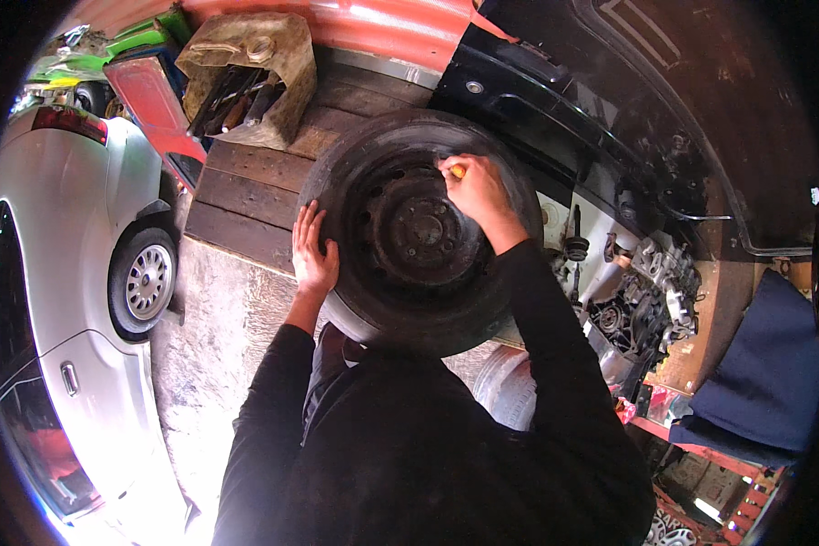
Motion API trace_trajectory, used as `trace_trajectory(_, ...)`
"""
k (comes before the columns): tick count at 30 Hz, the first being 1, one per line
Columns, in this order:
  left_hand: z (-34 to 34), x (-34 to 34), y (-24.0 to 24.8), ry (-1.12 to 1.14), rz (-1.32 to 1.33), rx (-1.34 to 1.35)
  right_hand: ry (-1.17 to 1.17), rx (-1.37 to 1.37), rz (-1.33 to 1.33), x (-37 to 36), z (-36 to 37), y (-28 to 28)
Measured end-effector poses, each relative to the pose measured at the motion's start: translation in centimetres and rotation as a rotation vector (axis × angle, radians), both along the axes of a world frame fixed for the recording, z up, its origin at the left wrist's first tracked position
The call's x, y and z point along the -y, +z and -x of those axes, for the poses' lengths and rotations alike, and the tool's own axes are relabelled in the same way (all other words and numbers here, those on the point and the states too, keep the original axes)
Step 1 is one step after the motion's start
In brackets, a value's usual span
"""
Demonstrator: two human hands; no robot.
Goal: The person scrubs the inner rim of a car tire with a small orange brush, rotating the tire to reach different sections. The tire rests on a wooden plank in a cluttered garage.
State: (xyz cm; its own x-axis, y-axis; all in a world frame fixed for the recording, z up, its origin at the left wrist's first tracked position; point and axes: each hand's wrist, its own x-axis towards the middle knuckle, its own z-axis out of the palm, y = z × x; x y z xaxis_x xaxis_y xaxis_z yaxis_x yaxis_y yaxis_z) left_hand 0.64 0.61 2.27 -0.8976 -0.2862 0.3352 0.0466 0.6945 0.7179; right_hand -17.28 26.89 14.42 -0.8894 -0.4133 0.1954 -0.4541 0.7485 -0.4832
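A black tire [373,314] on a dark steel wheel rim [425,227] lies flat in front of me, over the edge of a wooden plank bench. My left hand [314,253] rests on the tire's left sidewall, fingers stretched out and holding nothing. Closed around a small tool with an orange-yellow handle [458,171], my right hand [480,193] is at the upper right of the wheel, where the rim meets the tire. The tool's working end is too small and dark to make out, so its kind does not show.
On the planks [246,205] at the far left stands a cut-open tan container [278,68] holding several hand tools. A silver car [86,246] is parked on the left. To the right are a dark vehicle panel [601,109], greasy engine parts [623,309] and a dark blue cloth [760,364].
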Motion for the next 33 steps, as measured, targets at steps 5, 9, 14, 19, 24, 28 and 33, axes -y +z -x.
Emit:
trace_trajectory(5,0.2,-0.1,-0.1,-0.009,-0.009,-0.019,0.259,0.069,-0.018,2.4,-3.5,-3.5)
trace_trajectory(9,0.1,0.2,-0.3,0.001,-0.006,-0.015,0.237,0.061,0.094,3.6,-4.1,-1.8)
trace_trajectory(14,0.5,-0.3,-0.1,-0.016,-0.005,0.0,0.356,-0.078,-0.031,2.7,-5.2,-5.4)
trace_trajectory(19,0.2,0.2,-0.4,-0.003,0.004,-0.019,0.301,0.141,0.296,3.9,-6.8,-2.0)
trace_trajectory(24,0.3,0.1,-0.4,-0.004,0.004,-0.011,0.02,0.55,0.591,2.0,-5.5,-6.3)
trace_trajectory(28,0.1,-0.2,-0.2,0.003,0.023,0.002,-0.153,0.063,0.627,1.4,-4.4,-6.8)
trace_trajectory(33,-0.1,-0.1,0.0,-0.013,0.027,-0.022,-0.053,0.624,0.632,0.8,-5.7,-7.5)
